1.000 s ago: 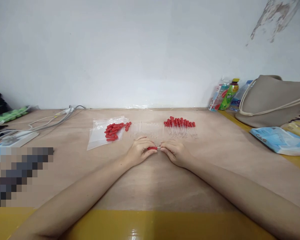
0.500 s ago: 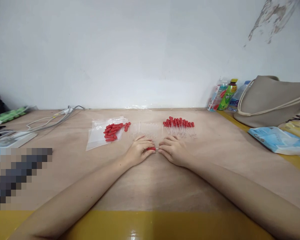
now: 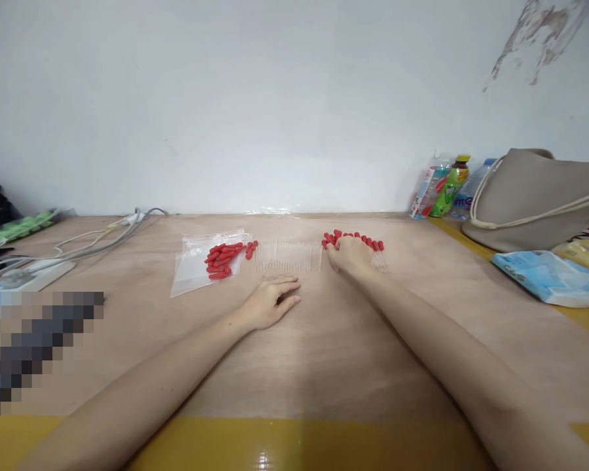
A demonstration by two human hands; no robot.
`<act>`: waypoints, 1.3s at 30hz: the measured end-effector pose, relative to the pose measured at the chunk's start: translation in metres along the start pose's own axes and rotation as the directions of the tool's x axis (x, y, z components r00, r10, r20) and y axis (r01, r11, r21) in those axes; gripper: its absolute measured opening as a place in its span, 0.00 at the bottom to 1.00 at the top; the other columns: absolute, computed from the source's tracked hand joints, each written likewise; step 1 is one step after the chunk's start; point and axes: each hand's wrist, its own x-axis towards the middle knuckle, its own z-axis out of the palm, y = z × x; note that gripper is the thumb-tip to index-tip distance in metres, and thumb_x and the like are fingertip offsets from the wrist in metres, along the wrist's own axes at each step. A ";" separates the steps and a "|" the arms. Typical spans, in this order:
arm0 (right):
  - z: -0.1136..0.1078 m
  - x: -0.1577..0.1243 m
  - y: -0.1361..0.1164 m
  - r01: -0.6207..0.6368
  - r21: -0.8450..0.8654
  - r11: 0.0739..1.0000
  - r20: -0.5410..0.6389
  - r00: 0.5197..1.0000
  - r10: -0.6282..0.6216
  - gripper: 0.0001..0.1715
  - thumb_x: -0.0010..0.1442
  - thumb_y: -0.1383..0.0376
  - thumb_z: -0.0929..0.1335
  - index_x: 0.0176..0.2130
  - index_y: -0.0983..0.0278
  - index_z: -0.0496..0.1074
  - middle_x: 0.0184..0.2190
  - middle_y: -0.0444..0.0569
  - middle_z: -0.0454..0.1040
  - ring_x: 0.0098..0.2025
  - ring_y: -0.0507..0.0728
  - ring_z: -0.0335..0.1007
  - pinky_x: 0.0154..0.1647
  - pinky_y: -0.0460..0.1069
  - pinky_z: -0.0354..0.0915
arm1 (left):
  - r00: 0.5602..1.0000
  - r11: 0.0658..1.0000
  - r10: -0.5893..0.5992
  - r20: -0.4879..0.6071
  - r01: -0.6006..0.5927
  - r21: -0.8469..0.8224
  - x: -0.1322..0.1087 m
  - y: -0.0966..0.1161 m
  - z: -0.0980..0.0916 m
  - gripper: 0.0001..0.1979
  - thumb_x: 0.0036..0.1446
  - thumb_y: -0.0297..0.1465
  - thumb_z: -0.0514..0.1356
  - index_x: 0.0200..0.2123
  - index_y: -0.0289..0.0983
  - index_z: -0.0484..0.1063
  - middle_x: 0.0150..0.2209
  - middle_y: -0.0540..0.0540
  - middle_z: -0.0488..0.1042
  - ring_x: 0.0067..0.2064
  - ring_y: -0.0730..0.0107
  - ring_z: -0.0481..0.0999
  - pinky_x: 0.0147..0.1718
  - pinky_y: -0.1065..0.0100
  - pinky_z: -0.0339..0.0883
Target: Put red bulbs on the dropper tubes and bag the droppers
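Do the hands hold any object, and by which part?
The left hand is empty, its thumb and fingers apart. The right hand is at the red-topped tubes; its fingertips are unclear, so any hold and its place cannot be told.

Loose red rubber bulbs (image 3: 220,256) lie heaped at various angles left of the frame's centre, thin clear tubes (image 3: 285,255) lie side by side in a row near the middle, and red-topped droppers (image 3: 375,245), partly hidden, lie right of centre, their clear stems pointing toward the bottom edge.
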 end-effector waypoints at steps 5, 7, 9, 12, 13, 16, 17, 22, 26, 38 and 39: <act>0.009 0.009 -0.011 -0.090 -0.029 0.995 0.030 0.995 0.091 0.21 0.56 0.56 0.60 0.37 0.68 0.73 0.37 0.60 0.73 0.39 0.63 0.70 0.35 0.53 0.62 | 1.000 0.999 -0.027 0.011 0.027 -0.016 0.000 0.001 -0.001 0.17 0.56 0.34 0.55 0.46 0.34 0.70 0.48 0.39 0.71 0.52 0.62 0.68 0.51 0.57 0.62; 0.010 0.009 -0.011 -0.094 -0.033 0.995 0.023 0.995 0.095 0.22 0.56 0.55 0.60 0.37 0.68 0.73 0.37 0.61 0.73 0.39 0.63 0.70 0.35 0.54 0.62 | 1.000 0.999 -0.025 0.009 0.025 -0.023 0.000 0.001 -0.001 0.16 0.56 0.34 0.55 0.46 0.34 0.70 0.48 0.39 0.71 0.52 0.62 0.68 0.51 0.57 0.62; 0.010 0.007 -0.012 -0.082 -0.037 0.996 0.012 0.997 0.083 0.22 0.56 0.55 0.60 0.37 0.68 0.73 0.36 0.61 0.73 0.38 0.63 0.70 0.35 0.54 0.63 | 1.000 1.000 -0.014 -0.002 0.014 -0.026 0.000 0.001 -0.001 0.16 0.56 0.34 0.55 0.46 0.34 0.70 0.48 0.40 0.71 0.51 0.62 0.68 0.51 0.58 0.62; 0.008 0.003 -0.016 -0.029 -0.050 0.998 0.015 0.999 0.030 0.21 0.56 0.57 0.59 0.37 0.67 0.73 0.35 0.59 0.73 0.38 0.62 0.70 0.34 0.52 0.63 | 1.000 1.000 -0.003 -0.006 0.003 -0.023 0.001 0.001 -0.001 0.16 0.56 0.33 0.55 0.46 0.34 0.70 0.48 0.40 0.71 0.51 0.62 0.69 0.51 0.58 0.62; 0.007 0.001 -0.019 -0.005 -0.061 0.998 0.033 0.999 0.007 0.20 0.56 0.58 0.60 0.37 0.67 0.73 0.35 0.59 0.74 0.38 0.62 0.70 0.34 0.52 0.63 | 1.000 1.000 -0.003 -0.003 0.003 -0.023 0.001 0.001 -0.001 0.16 0.56 0.34 0.55 0.46 0.34 0.70 0.48 0.40 0.71 0.51 0.62 0.69 0.51 0.58 0.62; 0.007 -0.004 -0.026 0.052 -0.102 0.993 0.127 0.991 -0.039 0.18 0.54 0.60 0.62 0.39 0.67 0.73 0.36 0.60 0.74 0.40 0.62 0.70 0.35 0.51 0.62 | 1.000 1.000 -0.005 0.004 0.005 -0.025 0.001 0.000 -0.001 0.16 0.56 0.34 0.54 0.46 0.34 0.70 0.48 0.40 0.71 0.51 0.62 0.69 0.51 0.58 0.62; 0.007 -0.005 -0.028 0.059 -0.111 0.992 0.156 0.987 -0.041 0.17 0.54 0.61 0.62 0.39 0.68 0.73 0.37 0.60 0.74 0.40 0.62 0.70 0.35 0.51 0.62 | 1.000 1.000 -0.007 0.007 0.007 -0.026 0.001 0.000 -0.001 0.16 0.56 0.34 0.54 0.47 0.35 0.70 0.48 0.40 0.71 0.51 0.63 0.68 0.51 0.58 0.62; 0.008 -0.009 -0.032 0.076 -0.122 0.990 0.205 0.977 -0.050 0.15 0.53 0.66 0.62 0.36 0.70 0.74 0.36 0.61 0.74 0.39 0.62 0.70 0.34 0.51 0.62 | 0.999 0.999 -0.028 0.022 0.029 -0.022 0.000 0.001 -0.001 0.16 0.57 0.34 0.54 0.47 0.36 0.70 0.48 0.42 0.70 0.51 0.64 0.68 0.51 0.61 0.61; 0.005 -0.021 -0.030 0.139 -0.116 0.983 0.196 0.974 -0.115 0.15 0.54 0.68 0.60 0.35 0.70 0.73 0.35 0.61 0.74 0.38 0.62 0.70 0.32 0.51 0.61 | 0.989 0.992 -0.090 -0.120 0.100 0.079 0.000 -0.004 -0.001 0.14 0.55 0.37 0.55 0.42 0.38 0.72 0.46 0.43 0.70 0.48 0.62 0.68 0.48 0.60 0.62; 0.007 -0.073 0.022 0.379 -0.088 0.921 -0.254 0.885 -0.389 0.15 0.60 0.63 0.57 0.31 0.67 0.67 0.30 0.52 0.72 0.30 0.55 0.66 0.35 0.50 0.50 | 0.589 0.605 -0.590 -0.552 0.776 0.181 -0.001 -0.102 -0.060 0.22 0.53 0.46 0.52 0.47 0.42 0.69 0.53 0.39 0.61 0.56 0.50 0.57 0.52 0.49 0.51; 0.009 -0.074 0.024 0.398 -0.078 0.914 -0.280 0.871 -0.403 0.15 0.59 0.63 0.57 0.30 0.67 0.67 0.30 0.51 0.72 0.30 0.55 0.65 0.35 0.50 0.49 | 0.599 0.618 -0.636 -0.487 0.773 0.143 -0.002 -0.111 -0.062 0.23 0.53 0.46 0.52 0.48 0.42 0.68 0.52 0.40 0.63 0.54 0.53 0.60 0.51 0.53 0.54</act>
